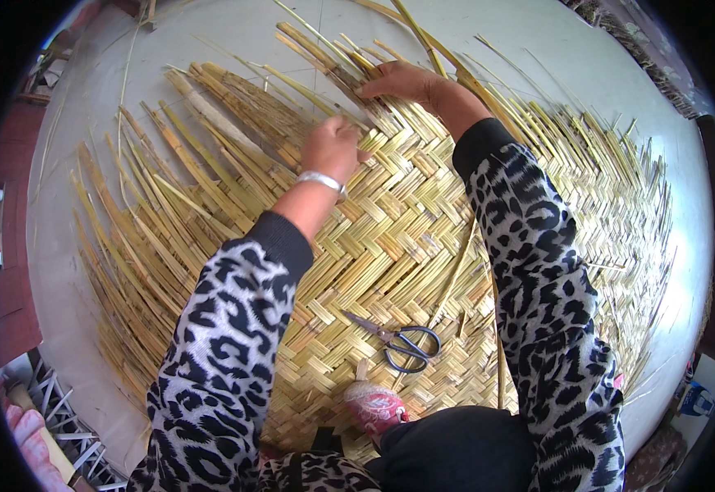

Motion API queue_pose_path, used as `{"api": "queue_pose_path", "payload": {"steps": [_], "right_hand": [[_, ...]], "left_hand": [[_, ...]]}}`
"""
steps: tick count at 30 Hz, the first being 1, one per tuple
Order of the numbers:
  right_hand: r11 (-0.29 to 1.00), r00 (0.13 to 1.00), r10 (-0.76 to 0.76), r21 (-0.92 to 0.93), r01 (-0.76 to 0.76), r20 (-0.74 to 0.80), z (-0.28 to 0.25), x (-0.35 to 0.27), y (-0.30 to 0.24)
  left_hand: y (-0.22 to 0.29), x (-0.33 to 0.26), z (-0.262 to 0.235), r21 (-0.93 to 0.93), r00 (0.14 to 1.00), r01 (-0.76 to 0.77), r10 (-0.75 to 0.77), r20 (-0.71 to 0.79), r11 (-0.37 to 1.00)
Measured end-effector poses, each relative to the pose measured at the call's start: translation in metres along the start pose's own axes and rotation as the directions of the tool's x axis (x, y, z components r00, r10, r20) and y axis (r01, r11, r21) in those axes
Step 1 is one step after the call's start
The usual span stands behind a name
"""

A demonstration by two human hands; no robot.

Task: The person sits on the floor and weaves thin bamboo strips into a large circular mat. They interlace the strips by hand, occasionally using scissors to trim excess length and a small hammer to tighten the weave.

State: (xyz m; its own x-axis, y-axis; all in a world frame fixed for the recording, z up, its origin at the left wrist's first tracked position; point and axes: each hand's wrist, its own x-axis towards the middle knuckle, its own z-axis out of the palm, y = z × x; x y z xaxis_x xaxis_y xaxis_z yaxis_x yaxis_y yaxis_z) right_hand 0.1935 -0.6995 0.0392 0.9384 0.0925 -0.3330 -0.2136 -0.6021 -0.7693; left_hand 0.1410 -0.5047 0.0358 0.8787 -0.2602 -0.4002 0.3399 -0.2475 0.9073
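A partly woven mat [402, 221] of split cane strips spreads over the floor, in a zigzag pattern. At its far edge my left hand [331, 152], with a silver bangle at the wrist, is closed on the cane strips where weave meets loose ends. My right hand [406, 82] lies just beyond it to the right, its fingers curled over strips at the far corner; its fingertips are partly hidden. Long unwoven strips [210, 152] fan out left of my hands. A pair of scissors [402, 343] with dark loop handles rests on the mat between my forearms.
My foot in a red patterned shoe [376, 407] is on the mat near me. Loose strip ends [612, 156] bristle along the right edge. Pale tiled floor [505, 41] surrounds the mat. Reddish wooden furniture [9, 271] stands at the left, and a white slatted rack [66, 418] at the lower left.
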Motion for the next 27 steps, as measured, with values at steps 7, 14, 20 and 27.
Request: {"api": "queue_pose_path", "payload": {"steps": [7, 14, 20, 27], "right_hand": [[0.881, 1.000, 0.008, -0.474, -0.010, -0.007, 0.024, 0.017, 0.021], [0.870, 0.911, -0.203, -0.493, -0.001, -0.360, 0.055, -0.039, 0.023], [0.638, 0.893, -0.407, -0.760, 0.127, -0.193, 0.130, -0.131, 0.000], [0.579, 0.870, -0.396, -0.656, 0.484, 0.293, 0.188, -0.188, -0.103]], "left_hand": [[-0.067, -0.076, -0.172, 0.280, 0.977, -0.190, 0.210, -0.041, 0.941], [-0.138, -0.263, -0.444, 0.672, 0.978, 0.108, 0.042, -0.203, 0.732], [-0.227, -0.412, -0.541, 0.002, 0.711, 0.616, -0.555, -0.432, 0.788], [-0.305, -0.430, -0.515, -0.796, 0.547, 0.140, -0.716, -0.433, 0.589]]}}
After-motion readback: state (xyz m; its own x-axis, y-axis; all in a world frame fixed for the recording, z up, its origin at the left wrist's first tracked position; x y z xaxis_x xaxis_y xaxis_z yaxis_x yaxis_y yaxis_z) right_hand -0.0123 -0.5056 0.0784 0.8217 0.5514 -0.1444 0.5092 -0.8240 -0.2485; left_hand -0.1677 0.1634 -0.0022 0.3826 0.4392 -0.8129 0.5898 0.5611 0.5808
